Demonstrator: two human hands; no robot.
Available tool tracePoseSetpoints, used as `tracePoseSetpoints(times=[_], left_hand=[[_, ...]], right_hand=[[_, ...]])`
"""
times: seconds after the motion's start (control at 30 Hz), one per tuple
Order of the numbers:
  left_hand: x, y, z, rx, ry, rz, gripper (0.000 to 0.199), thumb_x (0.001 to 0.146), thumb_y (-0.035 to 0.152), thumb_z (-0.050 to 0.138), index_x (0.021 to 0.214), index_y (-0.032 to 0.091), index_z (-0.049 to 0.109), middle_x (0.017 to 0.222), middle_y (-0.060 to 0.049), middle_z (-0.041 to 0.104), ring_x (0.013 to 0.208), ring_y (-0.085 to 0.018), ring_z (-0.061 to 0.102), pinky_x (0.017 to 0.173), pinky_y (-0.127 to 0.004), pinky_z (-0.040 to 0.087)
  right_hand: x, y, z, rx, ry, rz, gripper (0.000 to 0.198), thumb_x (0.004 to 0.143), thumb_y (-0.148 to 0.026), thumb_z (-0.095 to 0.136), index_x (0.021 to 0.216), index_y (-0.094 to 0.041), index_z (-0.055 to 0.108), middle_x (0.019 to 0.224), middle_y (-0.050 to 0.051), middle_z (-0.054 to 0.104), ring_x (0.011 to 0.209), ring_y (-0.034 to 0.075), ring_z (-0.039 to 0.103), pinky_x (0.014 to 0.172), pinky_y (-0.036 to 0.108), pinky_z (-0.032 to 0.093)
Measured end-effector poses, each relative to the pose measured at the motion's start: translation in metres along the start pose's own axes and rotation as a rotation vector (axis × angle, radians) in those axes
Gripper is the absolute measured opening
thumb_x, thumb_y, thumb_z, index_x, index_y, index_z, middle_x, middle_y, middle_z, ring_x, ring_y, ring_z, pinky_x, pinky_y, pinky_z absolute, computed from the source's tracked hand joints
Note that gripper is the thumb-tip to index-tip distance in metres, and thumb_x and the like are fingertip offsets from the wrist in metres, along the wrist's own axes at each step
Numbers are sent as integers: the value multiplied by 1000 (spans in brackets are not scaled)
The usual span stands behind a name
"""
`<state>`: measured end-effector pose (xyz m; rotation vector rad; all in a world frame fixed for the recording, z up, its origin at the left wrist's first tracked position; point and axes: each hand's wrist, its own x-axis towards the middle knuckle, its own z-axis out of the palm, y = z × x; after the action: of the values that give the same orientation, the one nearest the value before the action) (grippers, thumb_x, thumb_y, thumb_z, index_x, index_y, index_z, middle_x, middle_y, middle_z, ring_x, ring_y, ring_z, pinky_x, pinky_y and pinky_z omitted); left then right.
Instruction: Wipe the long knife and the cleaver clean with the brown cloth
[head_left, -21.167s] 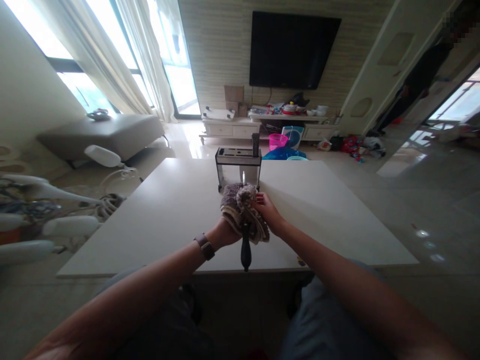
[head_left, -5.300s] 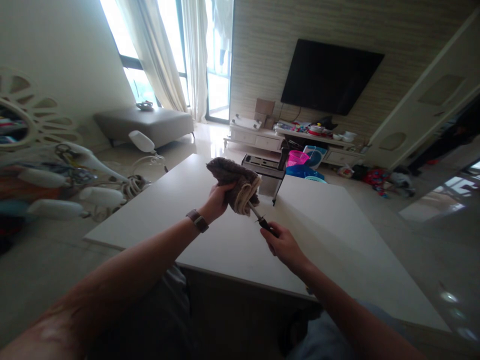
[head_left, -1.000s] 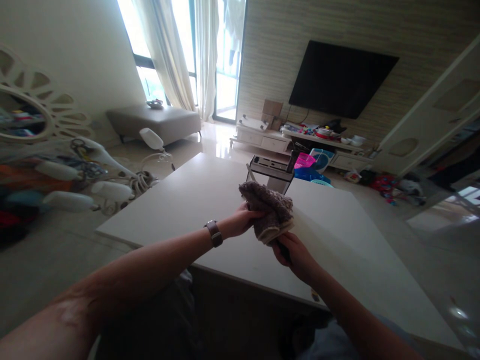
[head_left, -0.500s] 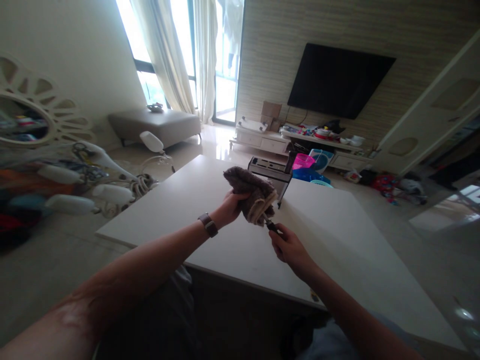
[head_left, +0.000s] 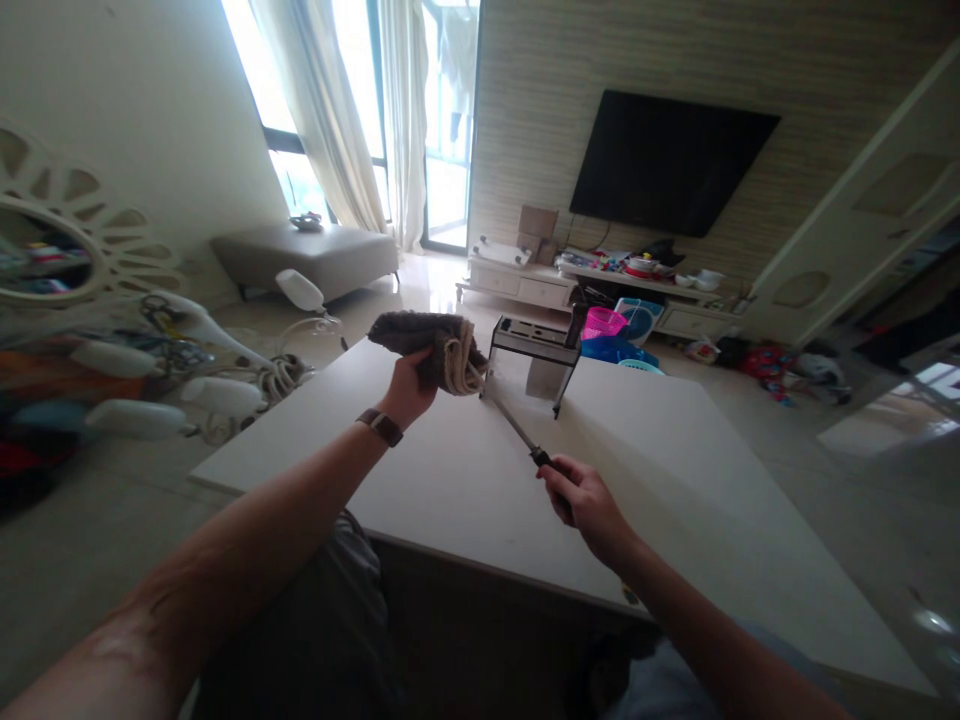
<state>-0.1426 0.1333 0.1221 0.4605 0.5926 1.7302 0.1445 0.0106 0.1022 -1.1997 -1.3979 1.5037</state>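
Observation:
My left hand [head_left: 412, 388] grips a folded brown towel [head_left: 427, 335] with paler rolled edges, raised over the white table. My right hand [head_left: 585, 500] is closed around the black handle of a tool with a long, slim metal shaft [head_left: 516, 422]. This shaft points up and left, its far end close to the towel's right edge; whether they touch, I cannot tell. Whether it is a narrow blade or a round rod does not show. Just beyond the hands stands a knife block [head_left: 532, 350] with slots on top and a dark handle [head_left: 576, 322] upright at its right end.
The white table [head_left: 637, 480] spreads under both hands, its near edge close to my legs. Behind it are a pink basket [head_left: 604, 322], blue plastic items [head_left: 611, 349] and a low TV cabinet [head_left: 517, 284]. White lamp shades [head_left: 139, 418] stand left.
My left hand has moved left with the towel, away from the black handle. The metal shaft, mostly covered by the towel before, now shows. My right hand has stayed nearly in place.

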Motion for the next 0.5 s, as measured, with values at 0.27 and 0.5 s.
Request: tracePoseSetpoints(times=[0.27, 0.5], left_hand=[[-28, -19, 6, -31, -157, -211, 32, 66, 13, 60, 94, 13, 74, 94, -10, 78, 92, -28, 72, 94, -46, 57], [-72, -65, 23, 73, -443, -475, 24, 71, 16, 69, 94, 12, 76, 97, -12, 78, 92, -28, 72, 99, -44, 52]], right_hand=[[0, -8, -5, 334, -2, 3, 41, 79, -55, 76, 88, -17, 65, 58, -7, 47, 37, 4, 32, 36, 21, 16], [-3, -5, 5, 490, -131, 133, 39, 76, -54, 75, 88, -18, 62, 59, -6, 46, 38, 4, 27, 34, 21, 13]])
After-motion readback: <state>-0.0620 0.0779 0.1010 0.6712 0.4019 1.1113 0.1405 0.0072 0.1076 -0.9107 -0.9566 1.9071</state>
